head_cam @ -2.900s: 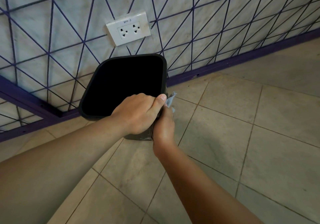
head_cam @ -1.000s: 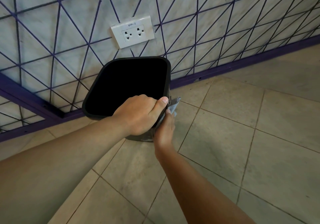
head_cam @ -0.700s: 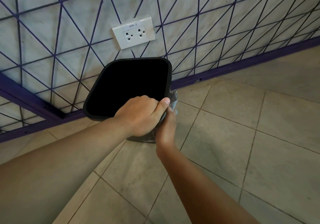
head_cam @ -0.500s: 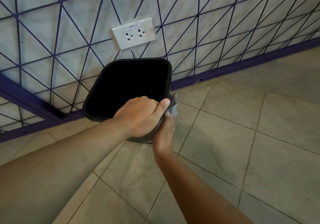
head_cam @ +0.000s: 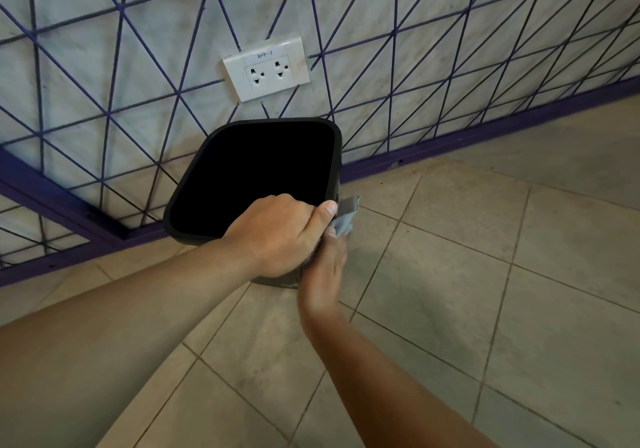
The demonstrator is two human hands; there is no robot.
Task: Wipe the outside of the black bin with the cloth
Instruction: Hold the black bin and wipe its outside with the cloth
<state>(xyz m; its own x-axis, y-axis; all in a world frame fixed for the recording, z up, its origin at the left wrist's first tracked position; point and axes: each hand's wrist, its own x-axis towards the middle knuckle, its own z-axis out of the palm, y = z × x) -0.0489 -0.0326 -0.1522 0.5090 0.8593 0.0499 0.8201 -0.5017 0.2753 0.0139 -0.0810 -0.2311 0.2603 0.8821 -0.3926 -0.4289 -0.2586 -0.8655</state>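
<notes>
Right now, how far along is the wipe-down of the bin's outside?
Mid-job. The left hand grips the near rim of the black bin, steadying it. The right hand presses the cloth against the bin's right outer wall, so that side is in hand. Nothing shows which sides are already clean. The wall-facing sides are hidden and may be left; the near wall behind the left hand is covered too.

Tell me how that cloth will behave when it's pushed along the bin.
Probably floppy: the cloth bunches above the right hand, one corner sticking up. Likely light and thin. It may slide on the bin, whose wall looks smooth.
</notes>
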